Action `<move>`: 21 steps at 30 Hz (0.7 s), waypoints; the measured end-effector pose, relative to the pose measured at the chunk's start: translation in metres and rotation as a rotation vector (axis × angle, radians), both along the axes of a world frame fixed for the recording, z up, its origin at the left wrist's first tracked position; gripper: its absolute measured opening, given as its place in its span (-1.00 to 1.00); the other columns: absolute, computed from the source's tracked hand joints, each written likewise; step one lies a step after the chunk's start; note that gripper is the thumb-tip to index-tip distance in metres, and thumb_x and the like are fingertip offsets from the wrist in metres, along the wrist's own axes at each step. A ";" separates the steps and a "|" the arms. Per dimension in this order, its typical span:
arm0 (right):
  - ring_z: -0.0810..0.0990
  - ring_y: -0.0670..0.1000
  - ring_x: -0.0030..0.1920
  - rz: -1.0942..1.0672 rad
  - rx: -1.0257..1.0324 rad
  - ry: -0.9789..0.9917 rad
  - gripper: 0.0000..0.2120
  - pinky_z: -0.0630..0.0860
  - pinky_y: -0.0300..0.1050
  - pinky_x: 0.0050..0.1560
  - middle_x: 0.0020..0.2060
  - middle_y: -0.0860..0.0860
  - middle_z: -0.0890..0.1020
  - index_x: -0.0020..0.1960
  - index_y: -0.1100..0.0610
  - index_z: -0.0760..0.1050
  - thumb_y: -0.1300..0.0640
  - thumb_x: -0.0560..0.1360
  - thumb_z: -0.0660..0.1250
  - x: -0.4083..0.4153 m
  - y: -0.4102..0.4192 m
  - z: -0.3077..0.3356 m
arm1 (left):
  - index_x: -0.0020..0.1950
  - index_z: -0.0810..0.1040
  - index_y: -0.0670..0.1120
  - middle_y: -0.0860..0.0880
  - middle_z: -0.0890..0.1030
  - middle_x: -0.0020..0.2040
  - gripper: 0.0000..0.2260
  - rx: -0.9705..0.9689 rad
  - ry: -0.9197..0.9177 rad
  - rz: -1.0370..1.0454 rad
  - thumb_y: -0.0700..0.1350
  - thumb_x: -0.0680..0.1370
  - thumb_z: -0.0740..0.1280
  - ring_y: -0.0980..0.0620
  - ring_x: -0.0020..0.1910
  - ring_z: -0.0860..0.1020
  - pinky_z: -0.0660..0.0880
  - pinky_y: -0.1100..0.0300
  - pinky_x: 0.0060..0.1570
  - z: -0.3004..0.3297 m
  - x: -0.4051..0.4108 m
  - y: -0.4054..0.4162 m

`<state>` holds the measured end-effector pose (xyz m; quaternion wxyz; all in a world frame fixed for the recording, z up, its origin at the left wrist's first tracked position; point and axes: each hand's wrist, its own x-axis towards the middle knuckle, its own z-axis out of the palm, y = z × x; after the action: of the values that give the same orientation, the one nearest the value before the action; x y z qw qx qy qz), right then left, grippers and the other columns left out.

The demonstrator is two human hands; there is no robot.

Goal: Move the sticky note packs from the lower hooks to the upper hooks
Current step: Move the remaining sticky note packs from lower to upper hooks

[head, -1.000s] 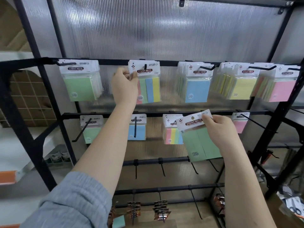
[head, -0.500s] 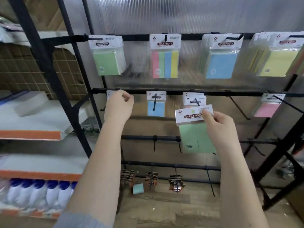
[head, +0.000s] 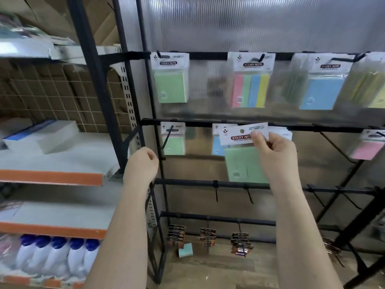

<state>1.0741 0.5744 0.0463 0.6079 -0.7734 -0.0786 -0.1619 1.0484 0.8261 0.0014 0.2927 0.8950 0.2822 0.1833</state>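
My right hand (head: 275, 151) pinches the white header of a green sticky note pack (head: 243, 161), held free in front of the lower hook row. My left hand (head: 142, 163) is curled with nothing in it, just left of a small green pack (head: 174, 140) on the leftmost lower hook. Also on the lower row hang a blue pack (head: 217, 146), partly hidden behind the held pack, and a pink pack (head: 367, 148) at the right. The upper row carries a green pack (head: 170, 80), a multicolour pack (head: 250, 84), a blue pack (head: 321, 88) and a yellow pack (head: 373, 86).
The black rack's frame post (head: 158, 155) stands beside my left hand. Bare hooks (head: 216, 192) jut from the bars lower down. Dark packets (head: 176, 234) hang near the floor, with a loose teal pad (head: 185, 250) below. Shelves with white bottles (head: 58, 255) stand at the left.
My left hand left the multicolour pack on the upper hook and dropped to the lower row's left end. My right hand carried the green pack leftward and a little upward. The view swung left.
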 end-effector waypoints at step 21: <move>0.15 -0.14 -0.59 -0.076 0.172 -0.386 -0.47 0.11 -0.33 -0.47 -0.70 -0.17 0.20 -0.47 0.02 0.11 0.05 0.54 0.33 0.048 0.188 0.090 | 0.29 0.40 -0.13 -0.11 0.57 0.14 -0.72 -0.085 0.047 -0.359 -0.21 0.62 0.04 -0.06 0.08 0.53 0.39 0.22 -0.08 0.009 0.062 0.083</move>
<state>1.1221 0.7621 0.1360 0.6388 -0.6756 -0.1504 -0.3360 1.1108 0.9086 0.0103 0.3516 0.9219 0.1321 0.0951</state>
